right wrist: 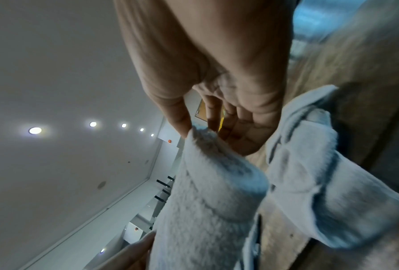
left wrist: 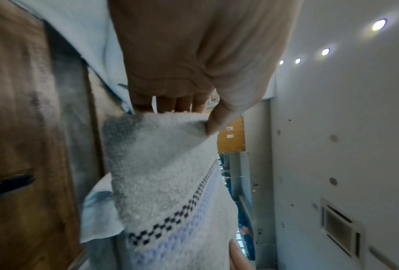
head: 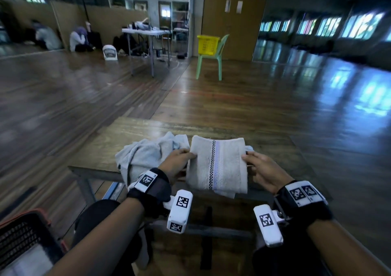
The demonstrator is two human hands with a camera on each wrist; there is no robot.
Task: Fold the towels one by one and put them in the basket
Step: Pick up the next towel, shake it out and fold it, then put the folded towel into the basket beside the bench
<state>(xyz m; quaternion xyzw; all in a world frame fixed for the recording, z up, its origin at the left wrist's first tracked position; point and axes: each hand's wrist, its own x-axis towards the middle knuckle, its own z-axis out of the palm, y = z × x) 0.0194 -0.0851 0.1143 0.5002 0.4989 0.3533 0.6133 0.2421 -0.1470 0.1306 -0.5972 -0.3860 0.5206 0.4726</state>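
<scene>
Both hands pinch the folded towel (head: 218,165) at its side edges, left hand (head: 176,165) and right hand (head: 263,173), on the table (head: 131,131); shallow thumb pinches risk layers slipping and unfolding en route to the basket (head: 19,239).

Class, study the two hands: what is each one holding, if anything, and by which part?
Both hold the folded striped towel. The left hand pinches its left edge; the right hand pinches its right edge, thumb on top.
</scene>
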